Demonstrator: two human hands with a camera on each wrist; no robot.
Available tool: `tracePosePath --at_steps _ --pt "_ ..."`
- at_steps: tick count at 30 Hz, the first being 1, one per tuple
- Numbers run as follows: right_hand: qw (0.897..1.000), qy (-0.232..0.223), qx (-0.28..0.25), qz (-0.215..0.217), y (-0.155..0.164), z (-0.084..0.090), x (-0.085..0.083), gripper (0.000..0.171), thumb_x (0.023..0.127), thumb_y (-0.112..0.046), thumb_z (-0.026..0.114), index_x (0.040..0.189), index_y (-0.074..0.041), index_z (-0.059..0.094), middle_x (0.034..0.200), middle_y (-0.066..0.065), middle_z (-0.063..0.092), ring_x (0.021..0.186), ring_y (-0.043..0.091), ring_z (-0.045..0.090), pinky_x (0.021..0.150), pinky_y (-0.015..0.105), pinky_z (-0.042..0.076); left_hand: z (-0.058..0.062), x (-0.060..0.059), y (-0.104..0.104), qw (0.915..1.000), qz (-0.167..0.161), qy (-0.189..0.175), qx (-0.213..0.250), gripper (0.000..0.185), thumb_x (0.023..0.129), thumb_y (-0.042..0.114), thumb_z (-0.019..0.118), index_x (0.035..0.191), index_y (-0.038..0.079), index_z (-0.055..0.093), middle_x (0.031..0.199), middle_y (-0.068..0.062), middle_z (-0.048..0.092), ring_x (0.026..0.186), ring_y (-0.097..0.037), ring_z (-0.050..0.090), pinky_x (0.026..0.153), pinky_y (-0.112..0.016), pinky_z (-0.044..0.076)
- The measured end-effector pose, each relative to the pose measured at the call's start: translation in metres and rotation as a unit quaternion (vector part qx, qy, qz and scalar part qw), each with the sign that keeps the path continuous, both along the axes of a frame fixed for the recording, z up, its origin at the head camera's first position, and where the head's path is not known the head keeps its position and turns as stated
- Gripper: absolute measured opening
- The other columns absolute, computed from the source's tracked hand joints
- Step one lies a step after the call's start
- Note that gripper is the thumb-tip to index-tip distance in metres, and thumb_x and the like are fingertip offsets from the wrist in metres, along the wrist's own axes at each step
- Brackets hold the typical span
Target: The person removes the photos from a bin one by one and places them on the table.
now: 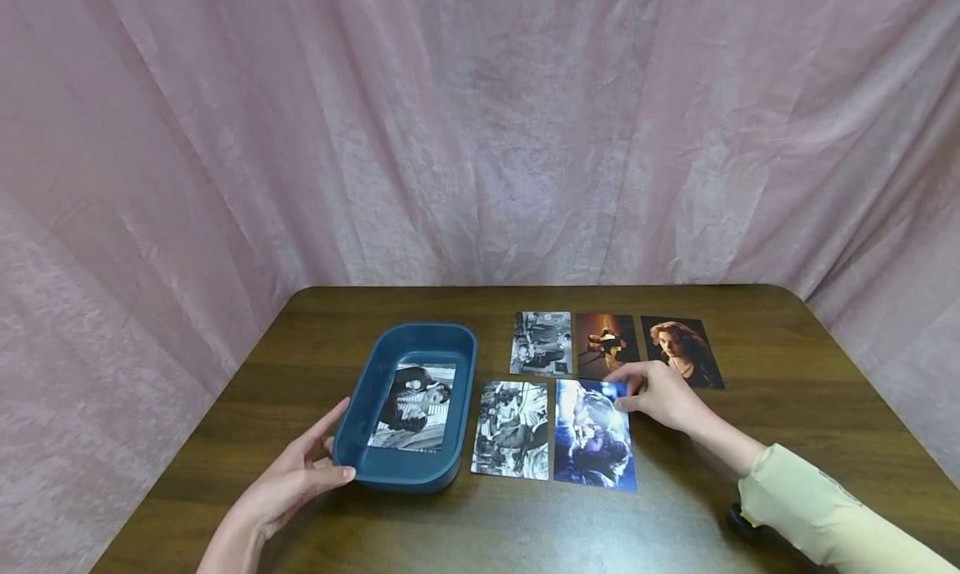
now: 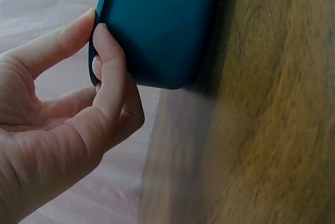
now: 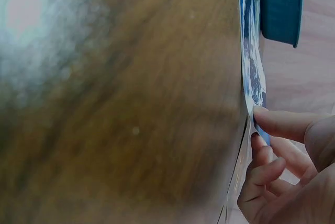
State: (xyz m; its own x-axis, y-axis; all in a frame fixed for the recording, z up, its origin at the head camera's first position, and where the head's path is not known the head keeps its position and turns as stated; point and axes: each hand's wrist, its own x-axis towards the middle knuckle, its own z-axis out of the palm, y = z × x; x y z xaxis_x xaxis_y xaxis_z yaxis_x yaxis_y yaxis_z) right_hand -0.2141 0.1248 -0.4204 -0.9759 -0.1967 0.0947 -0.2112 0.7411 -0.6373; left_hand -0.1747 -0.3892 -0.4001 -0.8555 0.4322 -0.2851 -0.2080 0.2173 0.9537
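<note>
A dark blue rectangular tray (image 1: 358, 441) with rounded corners stands on the left of the table. My left hand (image 1: 296, 474) grips its near left corner, thumb and fingers on either side of the rim (image 2: 98, 30). Inside the tray lies a black-and-white photo card (image 1: 412, 407). My right hand (image 1: 660, 395) pinches the right edge of a blue-toned photo card (image 1: 592, 441). In the right wrist view, the thumb (image 3: 282, 123) presses one face of that card and fingers are behind it; its edge is slightly bent up.
Just left of the blue card is a black-and-white photo card (image 1: 512, 428). Behind lie three more: a black-and-white one (image 1: 542, 341), an orange-brown one (image 1: 606, 341) and a dark portrait (image 1: 678, 349). The wooden table (image 1: 487, 532) ends at a pink curtain (image 1: 480, 141).
</note>
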Motion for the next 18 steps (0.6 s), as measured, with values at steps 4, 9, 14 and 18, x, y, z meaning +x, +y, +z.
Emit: tracePosePath --at_steps 4,9,14,18 --pt "1.000 -0.006 0.010 -0.009 -0.0028 -0.0024 0.0005 0.026 0.079 -0.010 0.080 0.104 -0.011 0.075 0.072 -0.001 0.059 0.064 0.011 0.047 0.058 0.025 0.036 -0.0007 0.0003 0.0001 1.0000 0.003 -0.001 0.002 0.098 0.090 0.004 0.066 0.160 0.022 0.001 0.104 -0.003 0.037 0.090 -0.010 0.060 0.089 -0.028 0.048" --pt "0.999 -0.019 0.011 -0.023 -0.0029 -0.0070 0.0002 0.026 0.077 -0.011 0.081 0.103 -0.011 0.075 0.078 0.000 0.061 0.068 0.012 0.049 0.062 0.027 0.038 -0.0015 -0.0002 0.0006 1.0000 0.003 -0.003 0.001 0.098 0.089 0.004 0.066 0.161 0.022 0.002 0.106 -0.004 0.038 0.092 -0.011 0.061 0.089 -0.030 0.049" --pt "0.999 -0.012 0.013 -0.027 -0.0028 -0.0096 0.0008 0.028 0.076 -0.013 0.082 0.103 -0.012 0.076 0.089 0.006 0.064 0.078 0.015 0.052 0.069 0.029 0.040 -0.0010 -0.0007 0.0007 1.0000 0.001 0.000 -0.001 0.097 0.090 0.004 0.066 0.160 0.022 0.001 0.106 -0.005 0.038 0.092 -0.012 0.060 0.089 -0.029 0.048" --pt "0.999 -0.012 0.013 -0.027 -0.0031 -0.0097 0.0015 0.031 0.076 -0.014 0.083 0.106 -0.013 0.075 0.092 0.007 0.062 0.080 0.017 0.052 0.071 0.030 0.040 -0.0006 -0.0004 0.0006 1.0000 0.002 0.000 -0.003 0.097 0.090 0.004 0.066 0.160 0.022 0.001 0.106 -0.005 0.037 0.093 -0.012 0.060 0.089 -0.029 0.048"
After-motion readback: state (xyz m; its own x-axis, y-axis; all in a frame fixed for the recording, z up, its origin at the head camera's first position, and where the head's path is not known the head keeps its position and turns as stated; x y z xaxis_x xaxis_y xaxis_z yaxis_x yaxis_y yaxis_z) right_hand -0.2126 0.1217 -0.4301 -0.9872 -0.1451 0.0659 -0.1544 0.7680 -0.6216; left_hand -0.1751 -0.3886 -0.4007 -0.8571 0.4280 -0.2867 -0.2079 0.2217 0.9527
